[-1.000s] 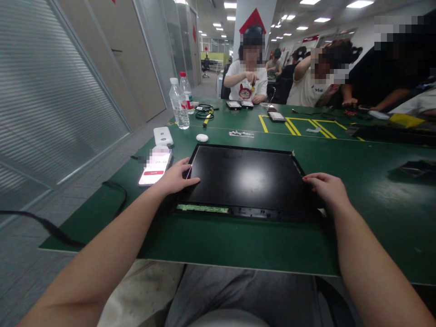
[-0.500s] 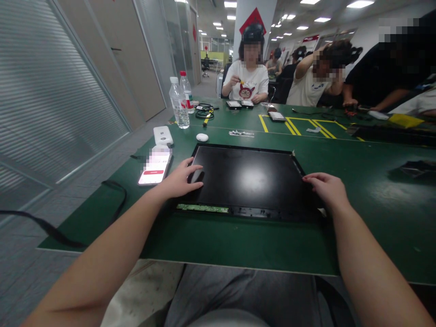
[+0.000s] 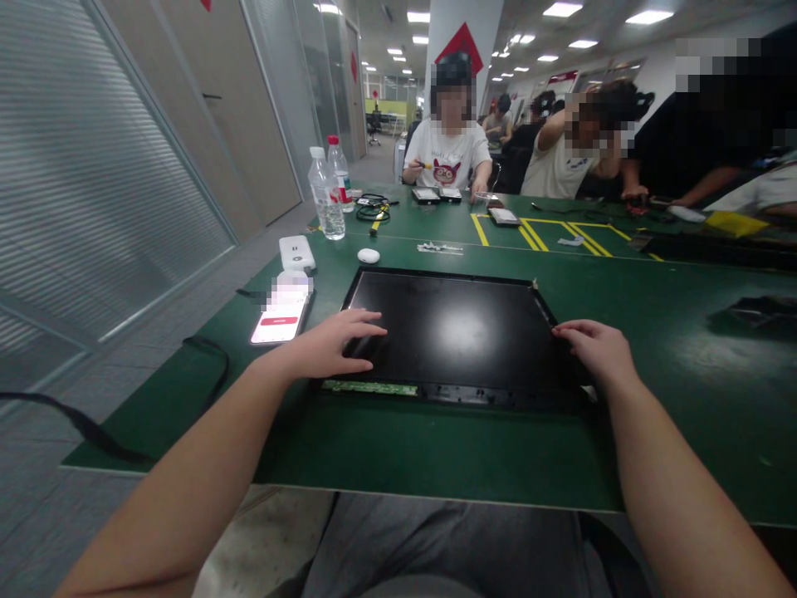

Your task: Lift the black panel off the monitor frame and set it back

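Observation:
A black flat display panel (image 3: 436,324) lies face up on the green table, with a bright reflection on its screen. Along its near edge runs a narrow green circuit board (image 3: 371,389). My left hand (image 3: 339,342) is over the panel's left side, fingers spread, holding nothing. At the right edge of the frame my right hand (image 3: 594,345) has thumb and forefinger pinched together; what is between them is too small to make out. A small pale scrap (image 3: 589,392) shows by the near right corner, below that hand.
Left of the panel lie a lit phone (image 3: 280,320), a white power bank (image 3: 297,253) and a white earbud case (image 3: 369,256). Two bottles (image 3: 327,195) and coiled cables (image 3: 374,208) stand farther back. A person (image 3: 448,145) sits opposite near several small drives (image 3: 503,217).
My left hand has moved slightly right and spread wider over the screen. My right hand stays pinched at the frame's right edge. The view has tilted slightly upward.

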A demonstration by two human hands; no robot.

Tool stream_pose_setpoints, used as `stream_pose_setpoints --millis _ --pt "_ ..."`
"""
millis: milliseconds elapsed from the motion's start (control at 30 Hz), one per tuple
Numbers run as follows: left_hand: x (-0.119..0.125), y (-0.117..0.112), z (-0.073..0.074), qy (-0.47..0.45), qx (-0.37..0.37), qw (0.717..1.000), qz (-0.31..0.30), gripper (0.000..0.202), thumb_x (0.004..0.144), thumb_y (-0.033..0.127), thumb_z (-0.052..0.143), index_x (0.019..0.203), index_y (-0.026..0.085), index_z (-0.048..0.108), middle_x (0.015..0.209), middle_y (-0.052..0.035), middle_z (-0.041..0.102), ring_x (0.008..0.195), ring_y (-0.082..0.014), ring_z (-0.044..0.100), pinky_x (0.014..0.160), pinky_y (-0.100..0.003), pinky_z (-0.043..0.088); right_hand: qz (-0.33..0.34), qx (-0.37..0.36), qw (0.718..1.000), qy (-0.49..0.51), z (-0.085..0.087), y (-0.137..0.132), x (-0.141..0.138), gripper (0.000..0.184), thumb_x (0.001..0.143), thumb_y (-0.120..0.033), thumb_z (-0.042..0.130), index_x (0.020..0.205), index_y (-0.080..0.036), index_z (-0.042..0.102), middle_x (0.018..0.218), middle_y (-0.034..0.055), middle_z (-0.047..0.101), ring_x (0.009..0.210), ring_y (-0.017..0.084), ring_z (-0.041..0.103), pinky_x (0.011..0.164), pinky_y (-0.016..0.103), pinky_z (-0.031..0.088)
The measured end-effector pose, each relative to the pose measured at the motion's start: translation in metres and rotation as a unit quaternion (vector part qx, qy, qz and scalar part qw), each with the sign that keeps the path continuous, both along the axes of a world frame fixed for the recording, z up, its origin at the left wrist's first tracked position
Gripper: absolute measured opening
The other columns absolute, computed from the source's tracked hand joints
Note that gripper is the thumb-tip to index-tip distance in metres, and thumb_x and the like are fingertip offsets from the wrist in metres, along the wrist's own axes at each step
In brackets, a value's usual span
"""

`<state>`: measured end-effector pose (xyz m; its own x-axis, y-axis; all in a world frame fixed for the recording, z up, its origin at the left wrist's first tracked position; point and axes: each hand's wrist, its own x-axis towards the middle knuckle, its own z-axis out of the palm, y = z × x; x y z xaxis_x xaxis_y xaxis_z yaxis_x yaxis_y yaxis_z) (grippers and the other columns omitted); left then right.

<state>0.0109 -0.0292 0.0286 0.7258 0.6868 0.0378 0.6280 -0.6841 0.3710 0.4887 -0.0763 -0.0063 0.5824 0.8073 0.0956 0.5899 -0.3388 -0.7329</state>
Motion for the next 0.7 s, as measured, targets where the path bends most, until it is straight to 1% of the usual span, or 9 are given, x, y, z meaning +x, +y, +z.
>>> stream_pose_setpoints --millis 167,300,433,467,533,600,633,667,700 --pt "-0.001 -0.001 0.004 0.010 -0.021 1.000 -0.022 0.057 0.083 0.043 0.074 0.136 0.027 0.065 0.158 -0.0099 0.049 0.145 -0.0311 0.043 0.119 -0.047 0.034 0.006 -0.006 1.000 -0.011 -0.002 0.001 0.002 0.024 0.069 -0.042 0.066 0.081 -0.025 0.079 0.083 0.0048 0.076 0.070 0.022 0.063 0.071 0.037 0.050" --pt "-0.003 -0.001 0.006 0.016 -0.039 0.999 -0.018 0.055 0.083 0.043 0.073 0.135 0.028 0.066 0.157 -0.0085 0.051 0.144 -0.0300 0.046 0.117 -0.045 0.037 0.018 0.024 0.999 -0.023 -0.006 0.002 0.003 0.027 0.069 -0.044 0.065 0.083 -0.024 0.078 0.082 0.0055 0.076 0.073 0.023 0.065 0.072 0.038 0.052" --pt "-0.006 -0.001 0.007 0.015 -0.051 0.999 -0.007 0.056 0.082 0.045 0.074 0.136 0.031 0.066 0.158 -0.0069 0.049 0.145 -0.0302 0.045 0.117 -0.045 0.038 0.035 0.028 0.997 -0.060 -0.003 0.000 -0.003 0.026 0.072 -0.041 0.063 0.085 -0.026 0.079 0.086 0.0046 0.077 0.083 0.026 0.068 0.082 0.040 0.053" --pt "-0.006 -0.001 0.007 0.017 -0.053 0.998 -0.006 0.057 0.082 0.045 0.074 0.136 0.032 0.066 0.159 -0.0067 0.048 0.145 -0.0304 0.044 0.118 -0.046 0.036 0.041 0.029 0.996 -0.073 -0.002 -0.001 -0.005 0.026 0.073 -0.040 0.062 0.087 -0.026 0.079 0.089 0.0044 0.077 0.086 0.026 0.069 0.085 0.041 0.053" --pt "-0.007 -0.001 0.008 0.030 -0.053 0.998 -0.005 0.058 0.082 0.046 0.073 0.138 0.033 0.064 0.160 -0.0071 0.047 0.148 -0.0321 0.041 0.121 -0.053 0.029 0.069 0.040 0.993 -0.090 -0.001 -0.001 -0.009 0.028 0.074 -0.038 0.062 0.094 -0.028 0.080 0.104 0.0038 0.077 0.096 0.027 0.069 0.093 0.042 0.052" --pt "-0.008 0.000 0.008 0.047 -0.046 0.998 0.001 0.060 0.081 0.047 0.073 0.139 0.035 0.063 0.162 -0.0078 0.044 0.151 -0.0349 0.034 0.122 -0.062 0.018 0.123 0.056 0.986 -0.095 -0.001 -0.001 -0.012 0.032 0.075 -0.036 0.063 0.101 -0.029 0.079 0.121 0.0023 0.074 0.113 0.028 0.066 0.104 0.043 0.048" --pt "-0.009 0.000 0.008 0.054 -0.043 0.998 0.005 0.062 0.081 0.047 0.074 0.140 0.035 0.062 0.163 -0.0079 0.041 0.153 -0.0362 0.030 0.121 -0.066 0.014 0.150 0.058 0.983 -0.094 -0.002 -0.001 -0.013 0.034 0.075 -0.035 0.064 0.105 -0.029 0.079 0.128 0.0015 0.071 0.122 0.028 0.063 0.109 0.044 0.044" --pt "-0.009 0.000 0.008 0.056 -0.040 0.998 0.010 0.064 0.080 0.047 0.075 0.141 0.035 0.061 0.164 -0.0079 0.039 0.154 -0.0371 0.027 0.121 -0.066 0.013 0.170 0.053 0.980 -0.092 -0.003 -0.001 -0.013 0.036 0.075 -0.034 0.065 0.109 -0.030 0.078 0.131 0.0012 0.070 0.128 0.028 0.059 0.113 0.044 0.041" --pt "-0.010 0.000 0.008 0.053 -0.039 0.998 0.014 0.065 0.078 0.047 0.076 0.141 0.035 0.061 0.166 -0.0079 0.037 0.154 -0.0376 0.025 0.121 -0.065 0.015 0.182 0.041 0.978 -0.088 -0.004 0.000 -0.014 0.039 0.075 -0.033 0.066 0.111 -0.030 0.078 0.133 0.0013 0.069 0.131 0.028 0.058 0.115 0.045 0.039"
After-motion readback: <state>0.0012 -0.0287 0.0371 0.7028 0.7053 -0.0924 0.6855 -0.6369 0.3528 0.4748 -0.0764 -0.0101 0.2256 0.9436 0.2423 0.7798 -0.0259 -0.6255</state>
